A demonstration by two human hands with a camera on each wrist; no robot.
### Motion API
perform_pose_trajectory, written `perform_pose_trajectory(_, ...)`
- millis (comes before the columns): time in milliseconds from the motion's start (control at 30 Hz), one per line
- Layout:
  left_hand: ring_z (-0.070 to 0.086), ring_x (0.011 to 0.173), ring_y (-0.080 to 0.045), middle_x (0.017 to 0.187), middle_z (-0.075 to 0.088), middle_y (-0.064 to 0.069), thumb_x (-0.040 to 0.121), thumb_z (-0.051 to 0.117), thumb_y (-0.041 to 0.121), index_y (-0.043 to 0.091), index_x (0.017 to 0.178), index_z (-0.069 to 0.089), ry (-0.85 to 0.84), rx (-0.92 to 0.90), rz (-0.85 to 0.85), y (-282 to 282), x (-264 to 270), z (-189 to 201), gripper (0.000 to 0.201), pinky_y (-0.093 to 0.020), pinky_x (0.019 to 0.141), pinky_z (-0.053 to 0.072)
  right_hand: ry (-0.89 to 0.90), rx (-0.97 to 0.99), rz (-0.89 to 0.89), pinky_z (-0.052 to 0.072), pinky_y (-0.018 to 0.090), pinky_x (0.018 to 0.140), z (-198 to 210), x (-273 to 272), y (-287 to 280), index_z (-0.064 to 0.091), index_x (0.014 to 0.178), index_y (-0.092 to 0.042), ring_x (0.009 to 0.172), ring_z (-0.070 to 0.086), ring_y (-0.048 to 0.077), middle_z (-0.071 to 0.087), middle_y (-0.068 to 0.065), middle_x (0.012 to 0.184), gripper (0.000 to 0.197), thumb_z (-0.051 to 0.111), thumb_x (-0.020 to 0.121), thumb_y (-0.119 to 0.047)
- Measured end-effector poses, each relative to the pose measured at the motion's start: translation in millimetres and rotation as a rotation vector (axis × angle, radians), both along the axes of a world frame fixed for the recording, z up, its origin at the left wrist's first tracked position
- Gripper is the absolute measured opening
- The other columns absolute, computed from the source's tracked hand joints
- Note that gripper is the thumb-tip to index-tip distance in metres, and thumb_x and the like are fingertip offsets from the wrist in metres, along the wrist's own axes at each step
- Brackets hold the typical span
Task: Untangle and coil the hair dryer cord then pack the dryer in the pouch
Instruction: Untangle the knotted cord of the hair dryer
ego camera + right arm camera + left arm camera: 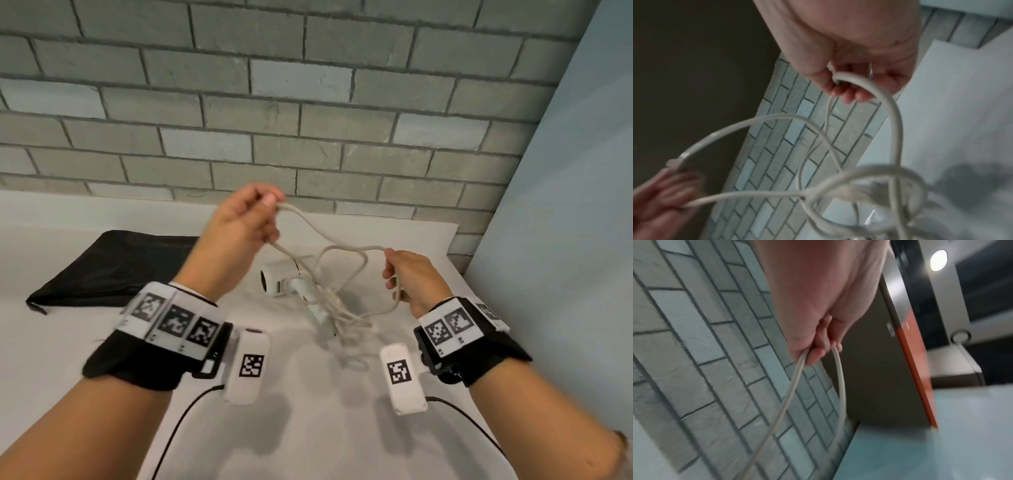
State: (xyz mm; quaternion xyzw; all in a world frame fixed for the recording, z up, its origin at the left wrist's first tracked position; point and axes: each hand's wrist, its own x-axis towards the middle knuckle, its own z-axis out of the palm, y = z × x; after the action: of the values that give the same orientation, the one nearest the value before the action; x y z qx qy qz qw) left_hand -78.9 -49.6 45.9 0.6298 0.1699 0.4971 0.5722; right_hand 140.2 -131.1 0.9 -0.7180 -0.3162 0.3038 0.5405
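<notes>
A grey brick wall (308, 102) is running behind the white worktop (308, 428), meeting a pale blue wall (582, 205) at right

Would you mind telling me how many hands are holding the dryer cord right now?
2. The left hand pinches the cord raised near the brick wall; the right hand grips it lower, above the hair dryer.
</notes>
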Motion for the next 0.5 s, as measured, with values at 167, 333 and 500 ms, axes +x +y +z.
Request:
perform_pose_trajectory(167, 0.031, 0.048, -0.004, 0.054, 0.043, 0.011, 0.092, 0.036, 0.009, 0.018, 0.082, 0.053, -0.42, -0.051, 0.051, 20, -35, 22, 0.022, -0.016, 0.055, 0.036, -0.043, 0.046, -0.167, 0.021, 0.014, 0.032, -30, 22, 2, 0.044, 0.057, -0.009, 0.028, 0.031, 0.011, 0.038, 0.007, 0.052, 0.036, 0.045, 0.092, -0.018)
perform_pose_trajectory(333, 0.028, 0.041, -0.005, 0.045, 0.035, 0.011, 0.075, 0.05, 0.008, 0.019, 0.074, 0.054, -0.595, -0.182, 0.16, 37, -58, 20, 0.011, -0.017, 0.048, 0.034, 0.01, 0.063, -0.318, 0.027, 0.014, 0.031, -48, 45, 0, 0.043, 0.056, -0.008, 0.038, 0.041, 0.02, 0.042, 0.01, 0.051, 0.036, 0.045, 0.092, -0.016)
perform_pose_trajectory(500, 0.031, 0.04, -0.003, 0.041, 0.037, 0.014, 0.087, 0.042, 0.005, 0.021, 0.074, 0.059, -0.356, -0.13, 0.247, 29, -44, 0, 0.027, -0.015, 0.049, 0.036, -0.07, 0.12, -0.188, 0.029, 0.012, 0.03, -37, 38, -2, 0.046, 0.065, -0.011, 0.04, 0.046, 0.019, 0.046, 0.01, 0.053, 0.032, 0.041, 0.095, -0.019)
